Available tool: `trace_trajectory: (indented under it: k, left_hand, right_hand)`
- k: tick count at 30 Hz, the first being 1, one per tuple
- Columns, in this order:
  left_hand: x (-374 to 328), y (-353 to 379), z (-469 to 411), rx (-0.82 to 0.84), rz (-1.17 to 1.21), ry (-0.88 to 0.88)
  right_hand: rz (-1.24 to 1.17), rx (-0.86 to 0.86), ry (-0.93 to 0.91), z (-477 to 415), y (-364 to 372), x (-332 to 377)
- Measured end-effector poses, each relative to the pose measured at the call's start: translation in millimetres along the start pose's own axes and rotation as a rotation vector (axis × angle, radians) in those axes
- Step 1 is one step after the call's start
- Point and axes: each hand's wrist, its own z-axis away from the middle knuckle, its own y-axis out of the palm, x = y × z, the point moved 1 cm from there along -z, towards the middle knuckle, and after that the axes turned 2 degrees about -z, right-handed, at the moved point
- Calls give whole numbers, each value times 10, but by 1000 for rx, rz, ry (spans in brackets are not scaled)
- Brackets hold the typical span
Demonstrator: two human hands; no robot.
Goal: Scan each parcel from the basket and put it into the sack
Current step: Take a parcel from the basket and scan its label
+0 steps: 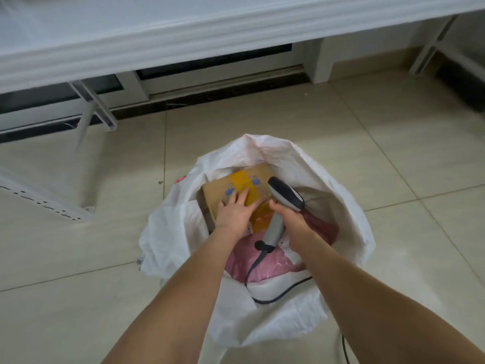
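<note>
A white sack (168, 232) is standing open on the tiled floor (367, 153), its mouth spread wide and facing upward. A cardboard parcel (217, 190), sealed with a band of yellow tape bearing blue marks, is lying inside the sack toward the far side of the opening, tilted slightly. Pink bagged parcels (265, 271) are lying beneath and nearer the person, also within the sack.

The left hand (235, 212) is resting on the top face of the cardboard parcel, fingers lying fairly straight and spread across the tape, not curled round any edge that is showing. The right hand (291, 224) is gripping the handle of a grey handheld scanner (284, 195), fingers wrapped round it; the scanner head is pointing away from the person and is hovering over the right part of the cardboard parcel. A black cable (278, 298) is running from the base of the handle, looping over the near rim of the sack and trailing toward the floor.

A white table (183, 35) is crossing the top of the view, well apart from the sack.
</note>
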Motion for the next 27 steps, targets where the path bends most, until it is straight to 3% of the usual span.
trace_trajectory:
  k: [4,8,14,17,22,27]
  left_hand:
    - [-42,-13,-106,32,64,-234]
    - [-19,-52,-171,51,83,-315]
    - [-15,-116,-206,168,182,-355]
    - [-108,-344,-89,119,239,-347]
    - [-308,-985,275,95,330,-289]
    - [-537,-1955,758,87,254,-205]
  right_hand:
    - [-16,20,15,-91,-16,-95]
    - [-103,-73,55,-96,-86,-125]
    - [-115,-83,104,-31,-318,-185]
    - [-68,-56,65,201,-322,-34]
    - [-50,-28,18,940,-379,398]
    - [-156,-100,12,1777,-564,1026]
